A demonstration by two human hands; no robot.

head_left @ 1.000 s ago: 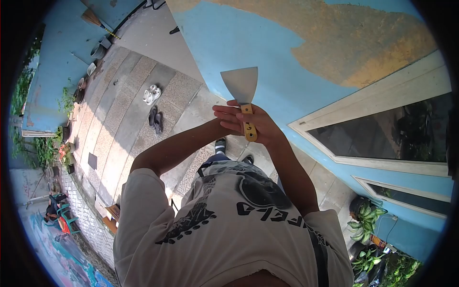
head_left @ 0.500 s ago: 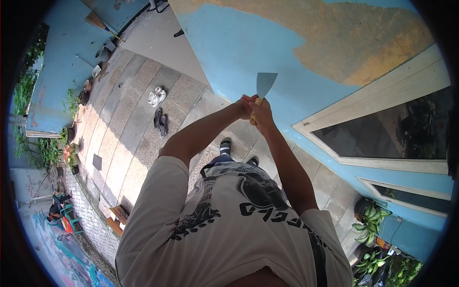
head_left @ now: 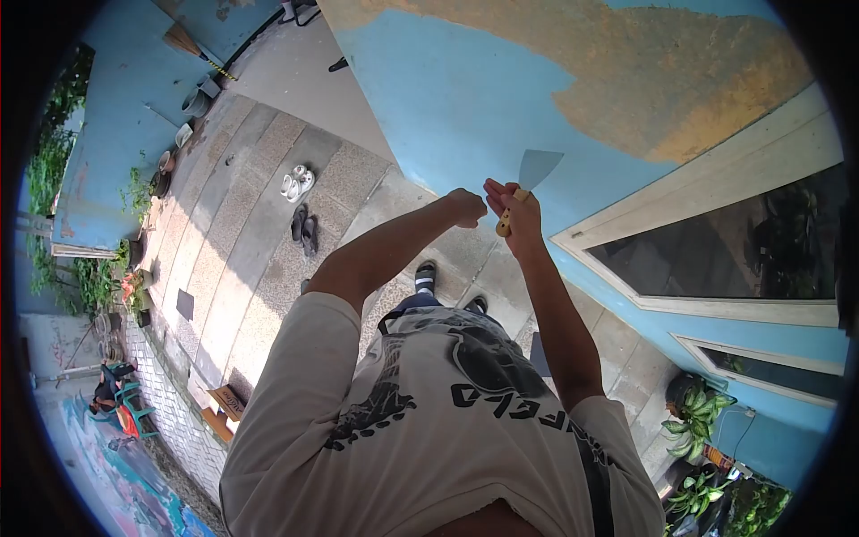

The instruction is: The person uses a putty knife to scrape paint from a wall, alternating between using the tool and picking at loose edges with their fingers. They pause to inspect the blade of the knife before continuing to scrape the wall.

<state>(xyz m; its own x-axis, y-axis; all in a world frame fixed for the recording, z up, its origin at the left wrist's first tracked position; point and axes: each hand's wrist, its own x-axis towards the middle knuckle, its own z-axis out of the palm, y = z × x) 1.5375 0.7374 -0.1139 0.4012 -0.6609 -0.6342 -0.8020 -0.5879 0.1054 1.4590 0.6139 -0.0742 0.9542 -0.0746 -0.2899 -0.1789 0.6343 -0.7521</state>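
Observation:
My right hand (head_left: 517, 211) grips the wooden handle of a putty knife (head_left: 535, 170). Its wide metal blade points up and rests against or just off the blue wall (head_left: 465, 98). Above the blade is a large patch of bare yellowish plaster (head_left: 662, 80) where the blue paint is gone. My left hand (head_left: 466, 207) is curled into a loose fist just left of the right hand, holding nothing, a small gap between them. Both arms reach out in front of my white printed shirt.
A cream-framed window (head_left: 716, 251) is set in the wall to the right. Two pairs of sandals (head_left: 298, 201) lie on the paved floor (head_left: 242, 242) to the left. Potted plants (head_left: 689, 416) stand at the wall's foot. A broom (head_left: 192, 46) leans far off.
The putty knife has moved right and away from me toward the wall. My left hand, wrapped around the handle half a second ago, has come off it.

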